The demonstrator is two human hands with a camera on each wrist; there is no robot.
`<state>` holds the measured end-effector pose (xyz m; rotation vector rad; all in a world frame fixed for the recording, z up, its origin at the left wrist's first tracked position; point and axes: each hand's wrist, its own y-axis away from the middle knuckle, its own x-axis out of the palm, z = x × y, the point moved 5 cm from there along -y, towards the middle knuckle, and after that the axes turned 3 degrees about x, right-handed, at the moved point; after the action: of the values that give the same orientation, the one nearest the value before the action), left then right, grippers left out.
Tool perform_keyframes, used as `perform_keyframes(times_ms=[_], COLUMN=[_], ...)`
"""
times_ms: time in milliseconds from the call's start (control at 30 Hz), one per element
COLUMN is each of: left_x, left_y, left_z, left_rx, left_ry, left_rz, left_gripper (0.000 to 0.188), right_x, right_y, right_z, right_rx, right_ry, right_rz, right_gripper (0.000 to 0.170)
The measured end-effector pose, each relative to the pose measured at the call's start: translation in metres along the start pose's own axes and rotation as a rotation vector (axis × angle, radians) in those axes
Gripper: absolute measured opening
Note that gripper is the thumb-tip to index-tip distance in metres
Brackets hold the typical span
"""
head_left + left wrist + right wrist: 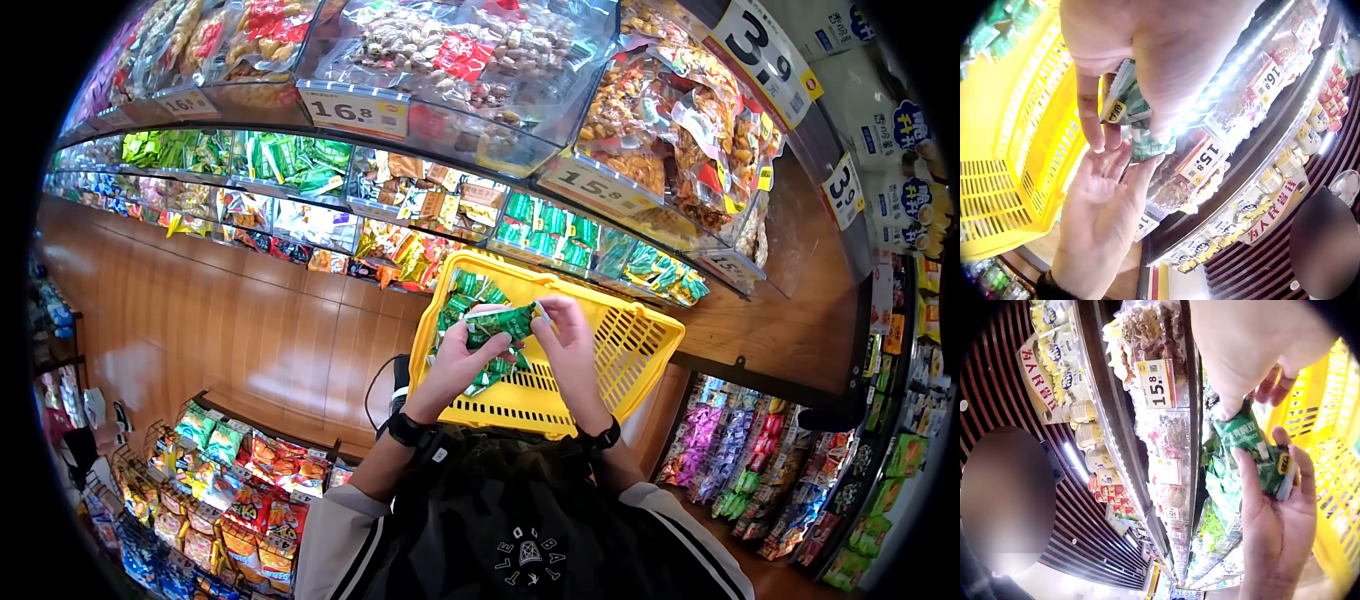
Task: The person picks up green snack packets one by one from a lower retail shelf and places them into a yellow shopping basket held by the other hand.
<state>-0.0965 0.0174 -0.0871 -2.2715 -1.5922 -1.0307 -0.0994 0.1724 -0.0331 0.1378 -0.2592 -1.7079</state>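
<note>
Both hands hold one small green snack packet above a yellow basket. The left hand grips the packet's left part, thumb on top. At its other end, the right hand pinches the packet with thumb and fingers. White print and a yellow label show on the packet in the right wrist view, between the left hand and the right hand. The left wrist view shows the packet partly covered by the fingers. Several green packets lie in the basket's left side.
Shelves of bagged snacks stand ahead, with a price card reading 16.8. Hanging packets fill a rack at the right, and a snack rack stands at lower left. Wooden floor lies between. Another person's hand is at far left.
</note>
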Motion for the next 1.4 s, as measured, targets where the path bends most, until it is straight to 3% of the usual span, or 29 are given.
perform_keyframes(times_ms=[33, 100, 233, 267, 333, 400, 433, 500, 533, 600, 633, 667, 867, 1100, 1200, 1300, 1367, 1400], left_x=[0.001, 0.003, 0.002, -0.006, -0.015, -0.024, -0.026, -0.027, -0.030, -0.037, -0.041, -0.048, -0.047, -0.038, -0.034, -0.033, -0.027, -0.019], left_y=[-0.001, -0.005, -0.008, -0.009, -0.007, -0.002, 0.002, 0.009, 0.012, 0.018, 0.019, 0.020, 0.032, 0.025, 0.018, 0.008, 0.001, -0.001], left_z=[0.000, -0.001, -0.010, -0.002, -0.003, -0.007, -0.010, -0.017, -0.018, -0.016, -0.012, -0.006, -0.017, -0.015, -0.016, -0.015, -0.015, -0.016], left_rx=[0.029, 0.074, 0.171, 0.154, 0.174, 0.217, 0.217, 0.179, 0.182, 0.167, 0.150, 0.136, 0.133, 0.077, 0.049, 0.031, -0.038, -0.065], left_ry=[0.046, 0.007, -0.041, -0.013, -0.020, -0.057, -0.057, -0.001, -0.033, -0.018, 0.004, -0.016, 0.051, 0.124, 0.128, 0.132, -0.058, -0.025], left_rz=[-0.002, -0.015, -0.104, -0.144, -0.171, -0.170, -0.165, -0.175, -0.161, -0.173, -0.185, -0.192, -0.209, -0.190, -0.176, -0.158, -0.024, -0.016], left_gripper=[0.039, 0.038, 0.033, 0.030, 0.030, 0.030, 0.030, 0.029, 0.028, 0.028, 0.027, 0.028, 0.043, 0.049, 0.048, 0.045, 0.043, 0.037], right_x=[0.001, 0.009, -0.004, -0.018, -0.015, -0.033, -0.055, -0.079, -0.106, -0.150, -0.145, -0.139, -0.099, -0.098, -0.087, -0.039, -0.018, -0.006], right_y=[0.001, 0.006, -0.017, -0.033, -0.062, -0.098, -0.123, -0.166, -0.182, -0.211, -0.216, -0.225, -0.240, -0.216, -0.192, -0.145, -0.111, -0.094], right_z=[-0.002, -0.017, -0.028, -0.033, 0.015, 0.035, 0.031, 0.022, -0.007, -0.060, -0.043, -0.051, -0.067, -0.059, -0.033, 0.044, 0.059, 0.058], right_rx=[-0.001, 0.197, 0.099, 0.093, 0.103, 0.203, 0.351, 0.162, 0.160, 0.256, 0.314, 0.262, 0.081, 0.171, 0.204, -0.080, 0.046, -0.060], right_ry=[0.003, -0.103, -0.071, 0.001, -0.058, 0.333, 0.731, 1.121, 1.119, 0.177, 0.895, 0.932, 0.453, -0.079, -0.179, 1.166, 1.043, 0.874], right_rz=[0.002, 0.150, 0.033, 0.052, 0.191, 0.106, 0.167, 0.326, 0.322, 0.266, 0.234, 0.208, 0.162, 0.202, 0.224, 0.255, 0.260, 0.398], right_gripper=[0.026, 0.033, 0.032, 0.033, 0.036, 0.040, 0.049, 0.044, 0.044, 0.060, 0.062, 0.062, 0.060, 0.058, 0.058, 0.049, 0.035, 0.033])
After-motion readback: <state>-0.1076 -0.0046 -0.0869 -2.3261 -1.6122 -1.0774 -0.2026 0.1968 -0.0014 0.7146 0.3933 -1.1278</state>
